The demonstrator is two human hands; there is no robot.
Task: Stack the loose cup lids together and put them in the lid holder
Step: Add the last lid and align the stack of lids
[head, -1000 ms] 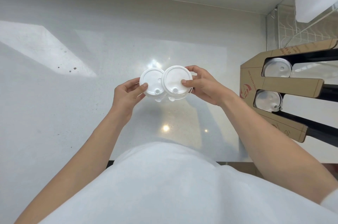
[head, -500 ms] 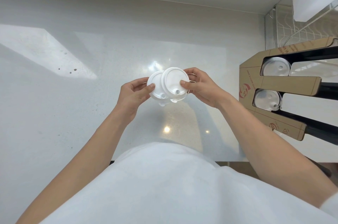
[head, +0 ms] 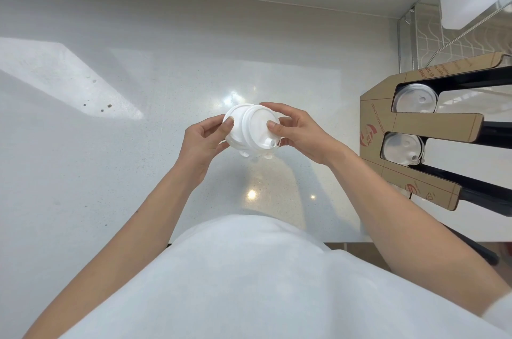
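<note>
**Light lids, pinched at the rims**

Both hands were closed on the lids (head: 250, 129), held in the air between them above the counter (head: 110, 172). The left hand (head: 201, 142) gripped the stack's left rim, thumb on top and fingers curled beneath. The right hand (head: 300, 132) gripped the right side, thumb pressed on the face of the nearest lid and fingers wrapped round the far edge. The lids overlapped closely but were not fully nested; how many there were could not be counted, though at least two rims showed.

The lids looked like thin moulded plastic: very light, a little springy, and smooth enough to slide over one another. Squeezing across the dome would probably flex them, so the stiffer rims seemed the better hold, with the spouts lined up so the lids seat flat. A loose grip risked the stack fanning apart.

The holder (head: 432, 128) stood to the right of the right hand, well apart, with lids already in its two slots.
</note>
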